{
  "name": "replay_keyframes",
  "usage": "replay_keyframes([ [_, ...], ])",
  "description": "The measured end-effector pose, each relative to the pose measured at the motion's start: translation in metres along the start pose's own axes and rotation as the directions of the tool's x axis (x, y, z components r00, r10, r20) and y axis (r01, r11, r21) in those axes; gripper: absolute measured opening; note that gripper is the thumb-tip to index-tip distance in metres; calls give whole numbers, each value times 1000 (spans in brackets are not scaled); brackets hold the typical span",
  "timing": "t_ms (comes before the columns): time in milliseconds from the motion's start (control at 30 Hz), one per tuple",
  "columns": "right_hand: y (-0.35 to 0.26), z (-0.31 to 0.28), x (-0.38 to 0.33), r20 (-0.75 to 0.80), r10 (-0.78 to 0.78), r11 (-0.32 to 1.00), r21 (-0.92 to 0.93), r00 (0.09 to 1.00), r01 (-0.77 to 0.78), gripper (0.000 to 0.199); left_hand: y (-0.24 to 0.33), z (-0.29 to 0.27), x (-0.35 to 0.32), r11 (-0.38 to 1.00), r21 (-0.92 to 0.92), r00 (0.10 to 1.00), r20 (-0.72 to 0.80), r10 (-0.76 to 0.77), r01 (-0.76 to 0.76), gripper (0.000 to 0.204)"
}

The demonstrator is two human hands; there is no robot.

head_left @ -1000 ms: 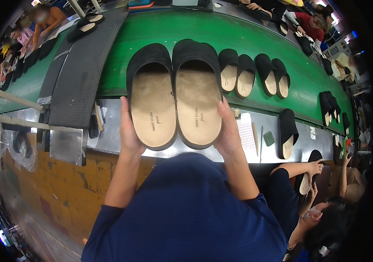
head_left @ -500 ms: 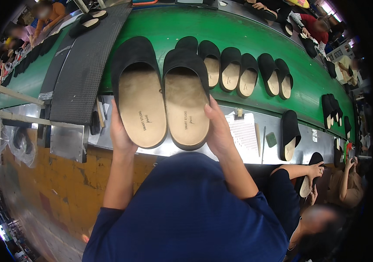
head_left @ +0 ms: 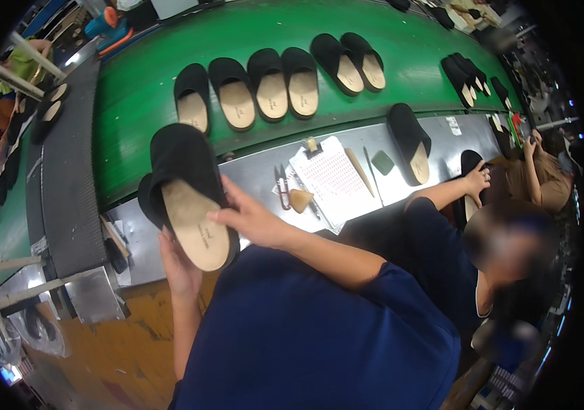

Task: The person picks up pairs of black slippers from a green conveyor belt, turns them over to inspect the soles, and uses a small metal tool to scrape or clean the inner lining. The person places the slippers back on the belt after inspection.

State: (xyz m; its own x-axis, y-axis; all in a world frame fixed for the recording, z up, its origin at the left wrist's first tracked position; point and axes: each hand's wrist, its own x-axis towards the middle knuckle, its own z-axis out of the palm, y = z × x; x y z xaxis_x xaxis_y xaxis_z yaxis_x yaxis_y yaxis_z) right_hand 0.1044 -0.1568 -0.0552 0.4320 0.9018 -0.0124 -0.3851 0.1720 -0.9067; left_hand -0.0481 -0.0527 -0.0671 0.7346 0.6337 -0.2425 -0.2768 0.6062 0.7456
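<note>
1. The person's two hands are holding a pair of black clog slippers with tan cork footbeds (head_left: 189, 198) stacked together, above the near edge of the grey metal workbench (head_left: 251, 179) and in front of the green conveyor belt (head_left: 142, 102).
2. The right hand (head_left: 254, 219) is resting over the right side of the top slipper; its fingers are lying close together, the fingertips pressing on the cork footbed near the heel.
3. The left hand (head_left: 179, 263) is cupping the pair from beneath at the heel end; its fingers are curling under the sole and are mostly hidden, so their spread cannot be judged.
4. The top slipper is tilting, toe pointing up and away, footbed facing the camera. The second slipper is showing only as a black edge at the lower left.
5. Six more black slippers with tan footbeds (head_left: 271, 85) are lying in a row on the belt, footbeds up.
6. A clipboard with a printed sheet (head_left: 333, 181) is lying on the workbench, with small snips (head_left: 283, 188) just to its left.
7. A single black slipper (head_left: 409, 140) is lying on the bench right of the clipboard.
8. A co-worker's hand (head_left: 476, 179) is touching another black slipper at the far right.
</note>
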Motion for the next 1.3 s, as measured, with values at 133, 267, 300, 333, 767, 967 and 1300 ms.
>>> replay_keyframes([
  [133, 17, -42, -33, -37, -150, 676, -733, 988, 75, 57, -25, 0, 4, 982, 123, 985, -114, -130, 144, 37],
  [267, 47, -123, -85, -330, -345, 432, -887, 879, -164, 35, -35, -9, 3, 956, 44, 949, -144, -280, 289, 33],
  [300, 55, -144, -102, -377, -424, 355, -905, 823, -232, 33, -37, -14, 4, 942, 15, 936, -125, -330, 335, 34],
  [333, 61, -166, -115, -370, -493, 262, -926, 787, -271, 31, -37, -14, 6, 929, -7, 922, -120, -368, 370, 33],
  [767, 88, -219, -144, -442, -552, 114, -880, 707, -461, 15, -41, 4, 17, 856, -62, 846, -128, -517, 513, 34],
  [967, 79, -203, -128, -549, -584, 247, -822, 599, -513, 13, -28, 19, 14, 916, -74, 899, -176, -401, 394, 30],
  [1300, -15, -23, -38, 133, -604, 348, -843, 786, 409, 21, -7, 35, 16, 951, -137, 943, -154, -295, 275, 29],
])
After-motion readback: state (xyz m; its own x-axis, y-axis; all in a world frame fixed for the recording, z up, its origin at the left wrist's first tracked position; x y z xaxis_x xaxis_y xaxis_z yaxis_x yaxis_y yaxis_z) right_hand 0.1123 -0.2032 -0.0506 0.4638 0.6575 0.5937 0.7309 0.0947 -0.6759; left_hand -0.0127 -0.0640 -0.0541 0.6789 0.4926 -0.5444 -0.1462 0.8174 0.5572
